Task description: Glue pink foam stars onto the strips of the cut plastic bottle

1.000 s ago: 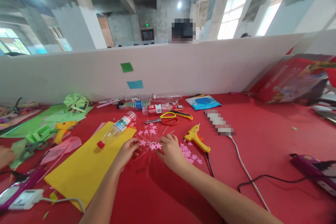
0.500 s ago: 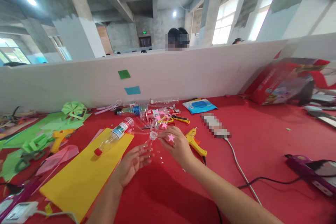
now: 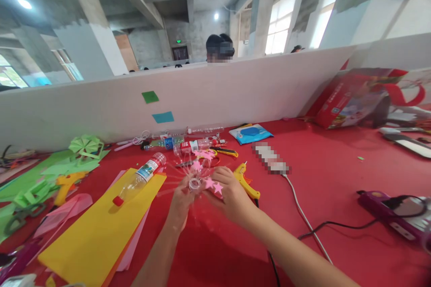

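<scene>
Between my hands is the neck end of a cut plastic bottle (image 3: 194, 184), its clear strips fanned out around the mouth. Pink stars (image 3: 197, 166) sit on several of the strips. My left hand (image 3: 181, 197) is closed on the bottle beside its neck, on the left. On the other side, the fingers of my right hand (image 3: 230, 190) are bent around the right-hand strips, near two pink stars. My right fingertips are partly hidden. A yellow glue gun (image 3: 246, 181) lies just right of my right hand.
Left of my hands, a clear bottle with a red cap (image 3: 139, 178) lies on yellow sheets (image 3: 90, 233). Behind are a yellow utility knife (image 3: 226, 152), more bottles and a blue wipes pack (image 3: 251, 134). A white cable (image 3: 303, 215) and a purple power strip (image 3: 393, 215) lie right.
The cut bottle has turned so its mouth faces me. My left hand, loosely spread before, has moved up and closed on it. The view has shifted slightly right.
</scene>
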`<state>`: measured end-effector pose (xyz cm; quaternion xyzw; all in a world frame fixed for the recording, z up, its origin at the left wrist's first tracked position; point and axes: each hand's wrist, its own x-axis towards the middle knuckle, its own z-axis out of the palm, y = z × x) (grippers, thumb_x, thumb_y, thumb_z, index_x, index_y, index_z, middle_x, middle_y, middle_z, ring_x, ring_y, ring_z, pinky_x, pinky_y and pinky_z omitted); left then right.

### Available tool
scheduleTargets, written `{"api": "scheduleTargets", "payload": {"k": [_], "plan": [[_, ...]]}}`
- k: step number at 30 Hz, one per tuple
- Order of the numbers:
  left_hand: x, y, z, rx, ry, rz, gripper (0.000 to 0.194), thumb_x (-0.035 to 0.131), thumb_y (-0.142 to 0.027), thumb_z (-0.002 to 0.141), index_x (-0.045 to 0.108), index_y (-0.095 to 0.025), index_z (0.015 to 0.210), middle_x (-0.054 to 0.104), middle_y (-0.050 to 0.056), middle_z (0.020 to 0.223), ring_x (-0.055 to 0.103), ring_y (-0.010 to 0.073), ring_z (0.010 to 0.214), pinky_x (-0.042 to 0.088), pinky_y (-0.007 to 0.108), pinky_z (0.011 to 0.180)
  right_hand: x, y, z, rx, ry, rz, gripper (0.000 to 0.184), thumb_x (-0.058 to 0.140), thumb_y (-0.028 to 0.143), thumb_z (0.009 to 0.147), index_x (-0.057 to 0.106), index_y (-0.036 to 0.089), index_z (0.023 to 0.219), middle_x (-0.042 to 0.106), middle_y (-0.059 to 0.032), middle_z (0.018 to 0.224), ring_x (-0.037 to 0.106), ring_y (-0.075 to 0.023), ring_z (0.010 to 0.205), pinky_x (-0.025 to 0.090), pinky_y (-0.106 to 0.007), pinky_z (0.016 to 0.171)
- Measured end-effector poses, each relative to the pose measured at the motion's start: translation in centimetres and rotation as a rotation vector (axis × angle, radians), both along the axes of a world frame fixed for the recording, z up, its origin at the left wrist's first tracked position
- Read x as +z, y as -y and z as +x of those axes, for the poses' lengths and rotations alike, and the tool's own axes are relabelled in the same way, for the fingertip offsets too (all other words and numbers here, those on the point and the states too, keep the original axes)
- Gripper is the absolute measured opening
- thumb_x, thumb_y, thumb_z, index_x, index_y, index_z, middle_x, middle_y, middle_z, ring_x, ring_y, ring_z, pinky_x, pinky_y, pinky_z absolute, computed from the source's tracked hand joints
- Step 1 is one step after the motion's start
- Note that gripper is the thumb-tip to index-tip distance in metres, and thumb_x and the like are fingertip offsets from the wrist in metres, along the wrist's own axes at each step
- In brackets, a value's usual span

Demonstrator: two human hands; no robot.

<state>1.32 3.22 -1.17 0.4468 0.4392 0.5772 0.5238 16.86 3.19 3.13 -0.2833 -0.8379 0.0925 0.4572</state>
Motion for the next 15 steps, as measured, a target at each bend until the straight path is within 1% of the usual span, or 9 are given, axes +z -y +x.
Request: {"api": "scheduleTargets", "payload": {"k": [2, 5, 8, 10, 13, 15], "plan": [[-0.3, -0.2, -0.1, 0.017, -0.036, 0.013, 0.035, 0.074, -0.028, 0.063, 0.069, -0.018, 0.097, 0.071, 0.005, 0.09, 0.063, 0.0175, 0.078, 0.046, 0.024, 0.064, 0.0, -0.1, 0.2, 0.006, 0.018, -0.015, 0.019, 0.05, 0.015, 0.087, 0.063, 0.02, 0.074, 0.062, -0.0047, 0.075, 0.053, -0.0195, 0.077, 0.043, -0.037, 0.077], [-0.9, -0.6, -0.4, -0.011, -0.029, 0.029, 0.027, 0.074, -0.029, 0.064, 0.07, -0.017, 0.089, 0.071, 0.005, 0.088, 0.063, 0.0177, 0.078, 0.046, 0.025, 0.065, -0.3, -0.2, 0.3, -0.016, 0.024, -0.01, 0.016, 0.051, 0.013, 0.085, 0.064, 0.019, 0.079, 0.062, -0.0053, 0.076, 0.053, -0.0199, 0.077, 0.043, -0.037, 0.077], [-1.6, -0.7, -0.5, -0.005, 0.033, 0.004, 0.022, 0.076, -0.03, 0.064, 0.069, -0.017, 0.08, 0.069, 0.002, 0.079, 0.061, 0.0146, 0.072, 0.045, 0.025, 0.067, -0.4, -0.1, 0.6, -0.023, 0.031, 0.001, 0.014, 0.052, 0.013, 0.084, 0.064, 0.019, 0.085, 0.064, -0.0059, 0.077, 0.054, -0.0202, 0.076, 0.042, -0.037, 0.076], [-1.9, -0.7, -0.4, -0.001, 0.076, -0.025, 0.02, 0.077, -0.03, 0.064, 0.068, -0.017, 0.075, 0.067, 0.0, 0.072, 0.058, 0.0115, 0.066, 0.044, 0.023, 0.064, -0.3, 0.2, 1.0, -0.026, 0.029, -0.012, 0.012, 0.054, 0.014, 0.084, 0.064, 0.019, 0.088, 0.065, -0.0057, 0.079, 0.055, -0.0201, 0.077, 0.042, -0.037, 0.078], [-2.2, -0.5, -0.5, -0.006, 0.164, -0.068, 0.02, 0.079, -0.03, 0.062, 0.066, -0.016, 0.071, 0.064, -0.002, 0.068, 0.057, 0.0097, 0.064, 0.044, 0.022, 0.062, 0.2, 0.6, 2.0, -0.033, -0.007, -0.045, 0.01, 0.06, 0.021, 0.084, 0.064, 0.021, 0.093, 0.067, -0.004, 0.083, 0.057, -0.0196, 0.08, 0.038, -0.041, 0.089], [-2.2, -0.4, -0.6, -0.023, 0.203, -0.076, 0.022, 0.079, -0.03, 0.062, 0.067, -0.017, 0.075, 0.065, -0.002, 0.069, 0.058, 0.0096, 0.064, 0.044, 0.021, 0.061, 0.7, 0.8, 2.7, -0.027, -0.081, -0.049, 0.009, 0.06, 0.024, 0.085, 0.064, 0.021, 0.092, 0.068, -0.0028, 0.083, 0.058, -0.0188, 0.08, 0.034, -0.043, 0.095]]}}
